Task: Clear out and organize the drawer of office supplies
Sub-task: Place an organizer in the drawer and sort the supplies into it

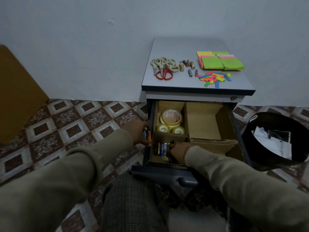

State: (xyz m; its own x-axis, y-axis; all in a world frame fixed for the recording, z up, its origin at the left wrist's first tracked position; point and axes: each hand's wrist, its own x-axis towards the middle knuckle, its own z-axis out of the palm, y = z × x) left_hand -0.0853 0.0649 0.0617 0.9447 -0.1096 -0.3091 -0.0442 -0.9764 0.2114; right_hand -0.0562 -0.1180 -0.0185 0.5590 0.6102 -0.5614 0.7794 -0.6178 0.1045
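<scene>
step in hand looks like loading batteries into the drawer [236,124], near-left cell. right hand [178,150] is down in that cell, fingers curled at the batteries [161,149] lying there; can't tell if it pinches one or just nudges them. left hand [139,131] is just outside the drawer's left wall, gripping spare batteries [147,135]. to do it well: lay each one flat, parallel with the row, pass one at a time from left to right. far-left cell holds tapes [170,122], three rolls. big right cell looks empty. more cells [188,66], scissors [163,67], notes [219,61] and tabs [214,78] sit on the cabinet [167,82]. bin [250,131] at right holds paper scraps.
</scene>
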